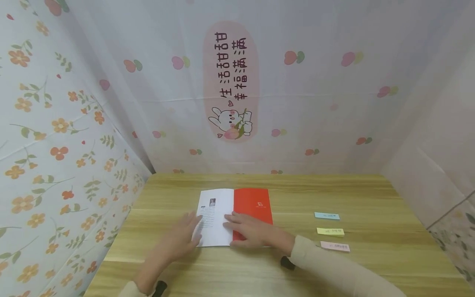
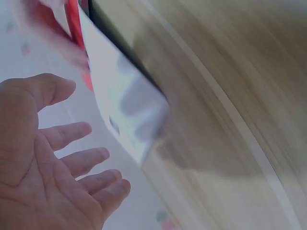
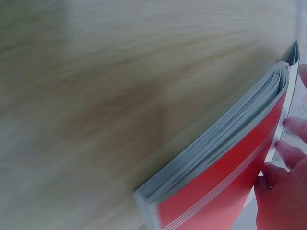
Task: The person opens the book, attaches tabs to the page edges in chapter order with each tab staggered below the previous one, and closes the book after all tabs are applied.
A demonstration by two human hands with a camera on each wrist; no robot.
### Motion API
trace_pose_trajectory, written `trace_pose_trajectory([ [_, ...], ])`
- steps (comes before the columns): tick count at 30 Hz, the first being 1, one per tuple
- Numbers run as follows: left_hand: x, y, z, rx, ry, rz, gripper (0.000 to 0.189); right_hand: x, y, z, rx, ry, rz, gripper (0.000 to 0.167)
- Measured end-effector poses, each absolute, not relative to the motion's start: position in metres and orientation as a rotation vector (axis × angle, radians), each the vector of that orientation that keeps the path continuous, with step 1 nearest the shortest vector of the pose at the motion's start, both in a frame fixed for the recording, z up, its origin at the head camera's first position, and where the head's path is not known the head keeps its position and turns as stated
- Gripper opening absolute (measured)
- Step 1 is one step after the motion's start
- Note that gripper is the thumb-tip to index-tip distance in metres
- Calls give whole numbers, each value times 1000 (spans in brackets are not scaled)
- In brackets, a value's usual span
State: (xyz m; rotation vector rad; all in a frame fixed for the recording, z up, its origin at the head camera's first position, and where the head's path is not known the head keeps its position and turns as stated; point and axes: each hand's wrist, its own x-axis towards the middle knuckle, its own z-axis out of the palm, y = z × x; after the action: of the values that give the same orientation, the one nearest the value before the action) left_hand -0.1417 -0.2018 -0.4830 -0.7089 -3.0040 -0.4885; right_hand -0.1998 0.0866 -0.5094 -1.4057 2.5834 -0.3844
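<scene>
A book (image 1: 255, 199) lies opened on the wooden table, showing a red page on the right and a white page (image 1: 224, 202) with small print and a little photo on the left. My left hand (image 1: 183, 235) is at the white page's outer edge, its fingers spread and apart in the left wrist view. Across the red side reaches my right hand (image 1: 248, 229), with fingertips on the white page just past the fold. The right wrist view shows the thick block of pages (image 3: 211, 139) under the red page, beside the right fingers (image 3: 290, 155).
To the right of the book, three paper strips with handwriting lie in a column: blue (image 1: 327, 215), yellow (image 1: 330, 232) and pink (image 1: 335, 246). Patterned curtains (image 1: 315, 103) hang behind the table (image 1: 178, 185) and at both sides.
</scene>
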Motion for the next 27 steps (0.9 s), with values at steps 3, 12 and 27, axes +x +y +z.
trace_pose_trajectory([
  [3,-148,-181,-488,-805,-3026,-468,55,-200,95,-510,-1404,2586,-392,70],
  [12,-160,-144,-502,-894,-3114,-500,59,-199,134,-509,-1213,2593,-456,79],
  [27,-167,-109,-507,-924,-3088,-393,66,-197,180,-510,-1169,2615,-398,93],
])
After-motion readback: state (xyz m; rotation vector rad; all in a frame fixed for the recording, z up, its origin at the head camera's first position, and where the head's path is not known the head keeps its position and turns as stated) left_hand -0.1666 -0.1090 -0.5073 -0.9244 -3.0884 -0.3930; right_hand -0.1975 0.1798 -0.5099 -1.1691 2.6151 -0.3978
